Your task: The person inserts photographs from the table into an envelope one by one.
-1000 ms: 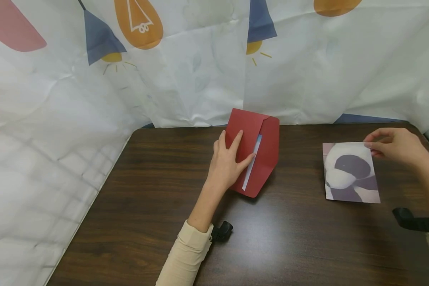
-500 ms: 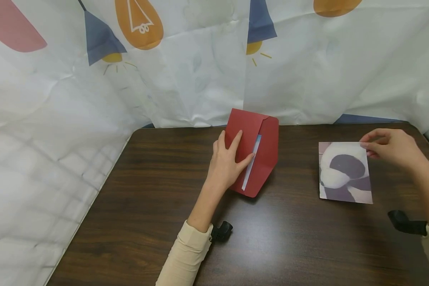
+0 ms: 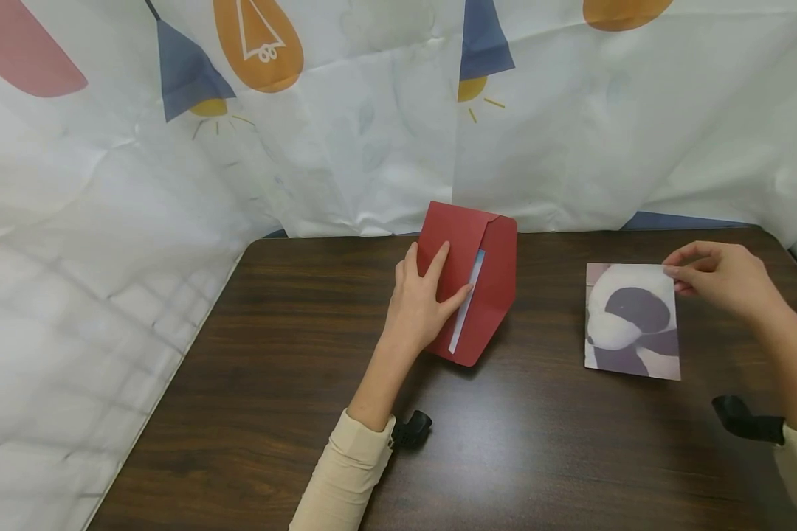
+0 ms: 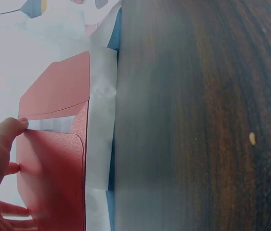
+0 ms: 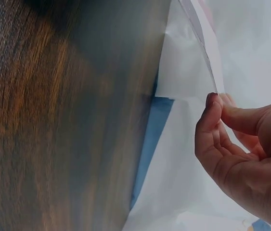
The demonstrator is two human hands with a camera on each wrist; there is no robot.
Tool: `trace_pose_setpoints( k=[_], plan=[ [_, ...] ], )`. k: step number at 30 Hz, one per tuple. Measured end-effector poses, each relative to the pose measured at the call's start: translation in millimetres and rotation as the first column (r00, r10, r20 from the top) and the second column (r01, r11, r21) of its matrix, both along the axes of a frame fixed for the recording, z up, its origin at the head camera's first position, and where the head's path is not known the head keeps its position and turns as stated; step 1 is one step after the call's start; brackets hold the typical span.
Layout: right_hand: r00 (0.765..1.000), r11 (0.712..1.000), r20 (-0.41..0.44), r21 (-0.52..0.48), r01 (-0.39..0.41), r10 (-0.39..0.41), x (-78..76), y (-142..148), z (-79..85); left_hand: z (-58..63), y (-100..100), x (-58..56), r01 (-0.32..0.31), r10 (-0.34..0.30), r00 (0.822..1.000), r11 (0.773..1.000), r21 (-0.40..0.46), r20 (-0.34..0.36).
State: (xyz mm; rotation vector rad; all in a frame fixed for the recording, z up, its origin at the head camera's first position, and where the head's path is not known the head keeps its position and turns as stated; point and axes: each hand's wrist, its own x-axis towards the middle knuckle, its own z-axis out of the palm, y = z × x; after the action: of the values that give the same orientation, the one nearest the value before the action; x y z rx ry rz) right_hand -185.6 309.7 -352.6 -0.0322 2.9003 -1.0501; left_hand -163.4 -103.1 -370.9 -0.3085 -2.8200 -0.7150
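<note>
In the head view, a red envelope (image 3: 453,280) with its flap turned open lies at the table's back edge. A pale strip of paper (image 3: 466,302) shows in its opening. My left hand (image 3: 421,295) rests on the envelope with fingers spread, thumb at the opening. The left wrist view shows the thumb tip beside that strip. To the right, my right hand (image 3: 720,276) pinches the upper right corner of a square picture card (image 3: 632,321) with a panda print. In the right wrist view, the card (image 5: 207,43) is seen nearly edge-on between thumb and fingers.
The dark wooden table (image 3: 538,450) spreads under both hands. A white printed cloth (image 3: 372,133) hangs behind and to the left of it. Black wrist cameras sit at both cream sleeves (image 3: 352,457).
My right hand has moved a little to the left, carrying the panda card closer to the envelope. The left hand and envelope have hardly moved.
</note>
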Motion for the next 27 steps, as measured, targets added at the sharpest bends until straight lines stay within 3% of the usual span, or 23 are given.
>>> trace_pose_setpoints(
  k=[27],
  plan=[
    [0.999,0.998,0.005,-0.056,0.032,-0.032,9.1,-12.1,1.0,0.7,0.4,0.7,0.000,0.000,1.000,1.000,-0.015,-0.016]
  ],
)
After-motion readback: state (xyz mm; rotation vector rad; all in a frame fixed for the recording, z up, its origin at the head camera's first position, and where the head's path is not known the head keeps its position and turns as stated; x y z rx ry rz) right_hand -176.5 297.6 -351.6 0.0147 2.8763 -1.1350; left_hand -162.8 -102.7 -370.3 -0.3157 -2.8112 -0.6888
